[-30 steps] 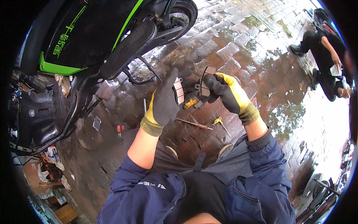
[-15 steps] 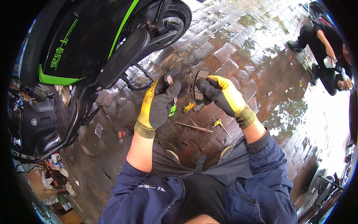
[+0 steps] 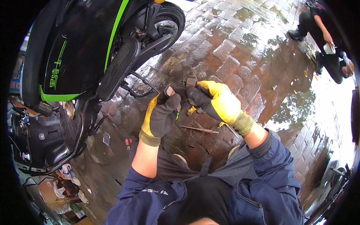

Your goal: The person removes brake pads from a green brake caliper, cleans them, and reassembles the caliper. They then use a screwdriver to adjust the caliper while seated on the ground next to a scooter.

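Note:
My left hand, gloved in yellow and black, grips a brake pad upright between thumb and fingers. My right hand, in a matching glove, pinches another brake pad just to its right. Beneath them on the wet brick paving lie a small yellow part, a screwdriver and a yellow-handled hex key, partly behind my right hand. A green item peeks out behind my left glove. Farther left are a red tool and a clear flat piece.
A black-and-green scooter fills the upper left, its stand reaching toward my hands. Cardboard and rags pile at lower left. A co-worker crouches at upper right holding something white. A wheeled vehicle shows at the right rim.
My left hand turned over, so its pad now shows mostly end-on. My right hand rotated inward with its pad. Both hands now sit lower in view and closer together.

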Motion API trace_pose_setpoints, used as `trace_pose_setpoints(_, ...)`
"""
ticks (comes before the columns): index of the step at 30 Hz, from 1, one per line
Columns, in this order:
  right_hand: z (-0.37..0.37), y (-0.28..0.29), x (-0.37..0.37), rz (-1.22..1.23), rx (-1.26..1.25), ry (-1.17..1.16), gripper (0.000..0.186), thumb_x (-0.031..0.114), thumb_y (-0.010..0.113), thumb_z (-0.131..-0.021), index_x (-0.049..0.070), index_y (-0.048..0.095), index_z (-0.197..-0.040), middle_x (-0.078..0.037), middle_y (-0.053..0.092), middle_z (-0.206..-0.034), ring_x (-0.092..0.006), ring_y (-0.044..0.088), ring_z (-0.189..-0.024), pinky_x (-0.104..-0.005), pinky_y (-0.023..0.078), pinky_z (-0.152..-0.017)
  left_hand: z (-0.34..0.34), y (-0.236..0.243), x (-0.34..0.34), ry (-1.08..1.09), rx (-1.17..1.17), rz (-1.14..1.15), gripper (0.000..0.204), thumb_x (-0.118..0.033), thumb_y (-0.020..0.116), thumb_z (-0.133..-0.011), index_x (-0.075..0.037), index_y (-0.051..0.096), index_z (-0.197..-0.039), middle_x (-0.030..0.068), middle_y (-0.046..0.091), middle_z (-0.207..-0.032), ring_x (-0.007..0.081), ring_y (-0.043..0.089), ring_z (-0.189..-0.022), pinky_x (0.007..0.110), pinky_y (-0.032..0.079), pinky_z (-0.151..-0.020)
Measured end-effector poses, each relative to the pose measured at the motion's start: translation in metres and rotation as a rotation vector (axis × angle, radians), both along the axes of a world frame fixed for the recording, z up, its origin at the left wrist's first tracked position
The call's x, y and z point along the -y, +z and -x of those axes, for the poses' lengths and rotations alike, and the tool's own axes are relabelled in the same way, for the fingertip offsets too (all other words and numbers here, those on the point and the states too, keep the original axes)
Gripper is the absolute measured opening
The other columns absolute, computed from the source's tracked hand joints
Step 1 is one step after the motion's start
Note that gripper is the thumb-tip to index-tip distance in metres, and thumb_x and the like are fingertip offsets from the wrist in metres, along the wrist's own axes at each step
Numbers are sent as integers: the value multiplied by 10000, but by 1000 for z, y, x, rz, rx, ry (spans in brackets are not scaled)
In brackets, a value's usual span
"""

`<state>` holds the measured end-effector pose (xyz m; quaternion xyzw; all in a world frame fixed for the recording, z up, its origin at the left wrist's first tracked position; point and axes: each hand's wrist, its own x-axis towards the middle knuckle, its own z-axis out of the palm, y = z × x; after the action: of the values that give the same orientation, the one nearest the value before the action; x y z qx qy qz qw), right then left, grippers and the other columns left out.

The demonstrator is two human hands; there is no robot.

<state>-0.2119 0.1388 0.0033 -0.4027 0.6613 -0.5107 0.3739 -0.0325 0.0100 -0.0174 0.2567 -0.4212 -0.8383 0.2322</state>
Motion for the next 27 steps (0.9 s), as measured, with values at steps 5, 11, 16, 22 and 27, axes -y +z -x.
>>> trace_pose_setpoints(5, 0, -4, 2, 10, -215, -23, 359, 277, 749, -1016, -22, 717, -1212, -149, 779, -977, -173, 749, -860, -330, 575, -760, 0, 3, -4, 27, 67, -7, 102, -173, 729, -1036, -94, 697, -1091, -56, 605, -934, 102, 574, -876, 296, 493, -851)
trace_pose_setpoints(11, 2, -24, 5, 44, -293, 7, 384, 294, 760, -985, -12, 715, -1213, -216, 752, -1014, -322, 765, -909, -389, 574, -805, 7, 6, -8, 32, 211, 117, 183, -239, 744, -1035, -73, 735, -1111, -50, 650, -931, 92, 583, -879, 289, 467, -805)
trace_pose_setpoints(16, 1, -33, 7, 110, -383, 27, 362, 246, 772, -952, 1, 715, -1212, -227, 741, -1013, -388, 742, -939, -419, 572, -814, 12, 7, -12, 27, 222, 290, 243, -258, 726, -1049, -42, 755, -1155, -34, 688, -935, 93, 604, -869, 291, 482, -823)
trace_pose_setpoints(22, 1, -34, 9, 76, -376, 91, 366, 187, 762, -933, 13, 706, -1250, -235, 739, -1033, -413, 730, -986, -441, 565, -843, 14, 0, -11, 47, 232, 334, 233, -241, 719, -1053, -29, 756, -1144, -9, 734, -1035, 99, 653, -969, 298, 515, -932)
trace_pose_setpoints(27, 0, -32, 9, 68, -478, 104, 469, 85, 747, -861, 19, 680, -1321, -247, 737, -1068, -430, 715, -1050, -451, 557, -886, 16, 1, -15, 84, 212, 345, 310, -174, 761, -1017, -17, 731, -1283, -13, 733, -1166, 89, 647, -1055, 288, 509, -987)
